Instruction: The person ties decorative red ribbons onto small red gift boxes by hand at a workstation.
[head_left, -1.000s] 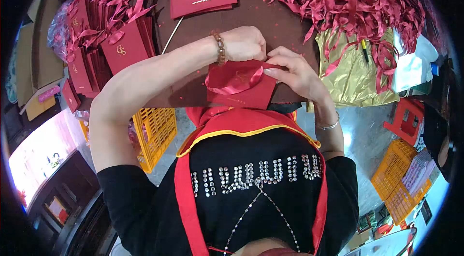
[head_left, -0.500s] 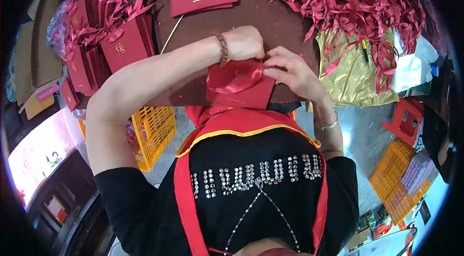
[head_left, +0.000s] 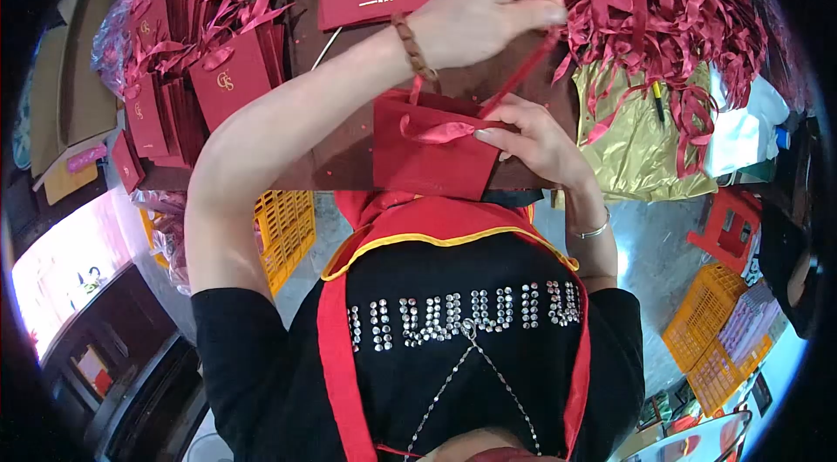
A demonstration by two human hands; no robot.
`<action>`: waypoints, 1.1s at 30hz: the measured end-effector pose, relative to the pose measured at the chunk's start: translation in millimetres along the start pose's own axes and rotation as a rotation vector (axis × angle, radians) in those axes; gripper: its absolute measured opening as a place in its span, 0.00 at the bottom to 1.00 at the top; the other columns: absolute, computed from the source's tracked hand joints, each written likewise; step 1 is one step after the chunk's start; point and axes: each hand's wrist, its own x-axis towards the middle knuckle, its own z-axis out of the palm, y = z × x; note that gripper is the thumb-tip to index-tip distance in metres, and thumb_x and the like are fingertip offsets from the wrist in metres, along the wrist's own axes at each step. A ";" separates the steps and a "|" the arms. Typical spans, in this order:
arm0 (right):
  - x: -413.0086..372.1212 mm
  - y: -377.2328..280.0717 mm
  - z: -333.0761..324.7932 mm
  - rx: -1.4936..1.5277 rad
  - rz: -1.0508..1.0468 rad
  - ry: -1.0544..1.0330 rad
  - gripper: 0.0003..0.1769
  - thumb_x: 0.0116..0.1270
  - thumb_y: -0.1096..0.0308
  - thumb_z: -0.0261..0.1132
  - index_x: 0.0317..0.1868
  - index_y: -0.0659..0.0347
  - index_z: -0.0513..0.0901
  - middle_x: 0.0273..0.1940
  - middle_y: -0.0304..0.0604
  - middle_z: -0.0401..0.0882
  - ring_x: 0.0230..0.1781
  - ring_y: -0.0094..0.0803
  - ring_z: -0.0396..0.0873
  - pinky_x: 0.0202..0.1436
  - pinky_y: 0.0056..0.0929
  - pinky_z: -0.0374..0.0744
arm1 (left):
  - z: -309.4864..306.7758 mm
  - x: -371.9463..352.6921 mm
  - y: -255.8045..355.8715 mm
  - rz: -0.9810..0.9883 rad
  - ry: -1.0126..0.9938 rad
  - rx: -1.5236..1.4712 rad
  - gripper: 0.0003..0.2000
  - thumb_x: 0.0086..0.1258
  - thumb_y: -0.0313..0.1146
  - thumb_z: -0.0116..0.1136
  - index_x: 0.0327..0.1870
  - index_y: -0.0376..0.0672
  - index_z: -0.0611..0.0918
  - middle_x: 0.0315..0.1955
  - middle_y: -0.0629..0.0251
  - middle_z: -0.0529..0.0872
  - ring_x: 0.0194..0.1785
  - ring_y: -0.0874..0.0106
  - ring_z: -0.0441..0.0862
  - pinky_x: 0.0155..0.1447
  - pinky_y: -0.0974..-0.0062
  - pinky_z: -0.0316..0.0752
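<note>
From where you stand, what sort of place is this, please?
Probably a small workshop where gift bags are finished by hand: red gift bags stand in rows, satin ribbons lie heaped on the table, and yellow plastic crates sit below.

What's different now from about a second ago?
The left hand has moved forward and right, away from the red bag, pulling the ribbon taut. The loop across the bag's front has shrunk. The right hand still grips the bag's corner.

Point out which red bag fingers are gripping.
It is the bag at the table's near edge, by the apron: the right hand grips its top corner, while no fingers touch the other red bags.
</note>
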 end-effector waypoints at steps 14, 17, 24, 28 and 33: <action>3.0 22.1 3.6 0.097 0.128 0.101 0.16 0.66 0.64 0.62 0.48 0.67 0.76 0.41 0.40 0.72 0.36 0.23 0.74 0.34 0.22 0.75 | -61.5 -71.4 -68.6 0.098 -0.352 0.590 0.13 0.67 0.22 0.44 0.48 0.40 0.79 0.41 0.57 0.82 0.47 0.64 0.80 0.52 0.69 0.74; 6.2 21.9 3.5 0.152 0.173 0.081 0.15 0.66 0.64 0.62 0.48 0.66 0.77 0.41 0.38 0.72 0.36 0.22 0.74 0.35 0.22 0.76 | -62.4 -79.7 -64.9 -0.085 -0.476 0.430 0.13 0.65 0.20 0.45 0.47 0.40 0.80 0.41 0.58 0.81 0.47 0.64 0.80 0.52 0.70 0.74; 7.0 27.8 0.1 0.221 0.231 0.057 0.13 0.67 0.65 0.62 0.46 0.65 0.78 0.38 0.33 0.74 0.35 0.16 0.73 0.36 0.18 0.76 | -73.4 -90.3 -73.7 -0.330 -0.413 0.221 0.09 0.63 0.24 0.54 0.43 0.38 0.81 0.36 0.63 0.83 0.41 0.74 0.80 0.48 0.77 0.73; 8.6 29.7 1.6 0.230 0.245 0.056 0.15 0.66 0.63 0.64 0.46 0.64 0.79 0.40 0.35 0.73 0.36 0.19 0.73 0.36 0.20 0.76 | -71.6 -91.3 -69.2 -0.439 -0.333 0.224 0.06 0.61 0.24 0.55 0.37 0.36 0.82 0.29 0.67 0.83 0.36 0.80 0.78 0.44 0.81 0.72; 11.8 23.5 -2.5 0.232 0.188 -0.012 0.11 0.65 0.66 0.64 0.43 0.65 0.79 0.39 0.35 0.71 0.35 0.19 0.73 0.35 0.19 0.76 | -65.2 -84.0 -72.7 -0.394 -0.282 0.396 0.06 0.60 0.25 0.55 0.36 0.36 0.82 0.27 0.64 0.85 0.32 0.77 0.81 0.40 0.77 0.74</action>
